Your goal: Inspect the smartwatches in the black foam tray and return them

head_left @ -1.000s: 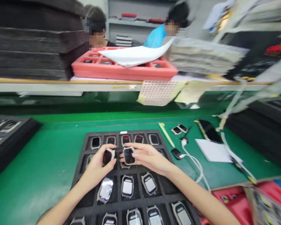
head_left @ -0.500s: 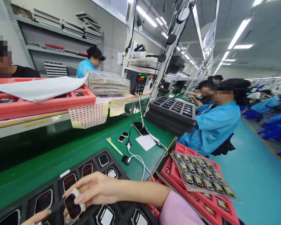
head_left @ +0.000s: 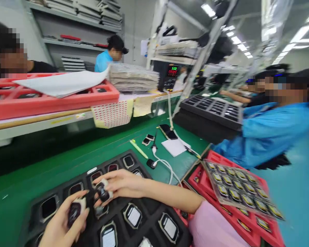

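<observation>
My left hand (head_left: 61, 224) grips a small smartwatch body (head_left: 75, 211) with a dark screen, low at the left. My right hand (head_left: 121, 185) pinches a second watch body (head_left: 103, 192) just to its right. Both hover over a black foam tray (head_left: 144, 171) whose pockets hold several more watch bodies, some face down with white backs (head_left: 133, 216). The tray lies on a green bench mat (head_left: 67, 154).
A red tray (head_left: 249, 219) under a clear blister sheet of small parts (head_left: 237, 185) sits to the right. A white cable (head_left: 167, 166), green pen (head_left: 138, 148), phone (head_left: 168, 131) and white pad (head_left: 173, 147) lie beyond. A co-worker in blue (head_left: 270, 130) sits right; a pink tray (head_left: 54, 99) rests on the shelf.
The view swung from straight down at the tray to the right, then partly back. Both hands kept their watch bodies throughout; the left hand has come back into view.
</observation>
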Tool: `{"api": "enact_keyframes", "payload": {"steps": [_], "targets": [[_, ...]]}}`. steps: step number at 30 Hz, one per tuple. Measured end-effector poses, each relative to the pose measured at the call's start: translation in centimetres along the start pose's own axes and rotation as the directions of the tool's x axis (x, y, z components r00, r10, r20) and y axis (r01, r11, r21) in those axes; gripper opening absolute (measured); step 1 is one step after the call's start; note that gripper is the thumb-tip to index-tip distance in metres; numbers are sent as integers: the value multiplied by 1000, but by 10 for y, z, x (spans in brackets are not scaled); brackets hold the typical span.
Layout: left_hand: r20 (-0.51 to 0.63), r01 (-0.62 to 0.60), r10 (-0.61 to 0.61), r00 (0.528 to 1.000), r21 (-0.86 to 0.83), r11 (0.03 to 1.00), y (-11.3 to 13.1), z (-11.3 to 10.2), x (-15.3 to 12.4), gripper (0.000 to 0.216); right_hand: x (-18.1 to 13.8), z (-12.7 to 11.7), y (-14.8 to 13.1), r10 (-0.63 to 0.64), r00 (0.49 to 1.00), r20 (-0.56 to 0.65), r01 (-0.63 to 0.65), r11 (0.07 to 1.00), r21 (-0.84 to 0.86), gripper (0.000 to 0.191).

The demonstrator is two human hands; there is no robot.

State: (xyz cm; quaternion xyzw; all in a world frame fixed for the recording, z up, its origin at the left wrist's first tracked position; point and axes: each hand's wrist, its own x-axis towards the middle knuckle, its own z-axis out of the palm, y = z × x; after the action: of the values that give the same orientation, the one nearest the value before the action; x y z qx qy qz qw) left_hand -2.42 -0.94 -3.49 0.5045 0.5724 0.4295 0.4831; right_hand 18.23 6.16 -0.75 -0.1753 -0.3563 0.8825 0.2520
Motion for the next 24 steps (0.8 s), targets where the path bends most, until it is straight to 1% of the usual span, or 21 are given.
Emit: {"api": "enact_keyframes", "payload": {"steps": [1,3,5,7,10,14,18,24], "targets": [[-9,3,-3,1000,10,1000,5,1,-1,55,0,1,-2,-8,1000,-30,8,1000,-12,53],[2,-20,20,1000,33,999,13,1,1,47,1,3,-5,2,999,-45,-4,999,-38,53],[44,-7,5,999,52,999,18,-3,6,40,3,3,-8,4,998,-57,-8,998,-68,49],[52,-41,38,998,63,997,20,-8,7,35,5,3,-9,3,998,-65,-9,995,-96,43],[65,-51,48,997,48,998,23,-12,3,34,6,6,-9,4,998,-62,-12,991,-133,37],[60,-49,48,997,11,999,25,-11,0,33,7,11,-10,14,998,-55,-22,987,-157,35],[57,-95,93,994,23,995,26,-11,0,37,9,11,-10,13,997,-70,-26,982,-187,36],[79,-115,109,991,76,990,26,-14,-2,37,10,11,-9,-5,995,-101,-19,971,-239,37]]}}
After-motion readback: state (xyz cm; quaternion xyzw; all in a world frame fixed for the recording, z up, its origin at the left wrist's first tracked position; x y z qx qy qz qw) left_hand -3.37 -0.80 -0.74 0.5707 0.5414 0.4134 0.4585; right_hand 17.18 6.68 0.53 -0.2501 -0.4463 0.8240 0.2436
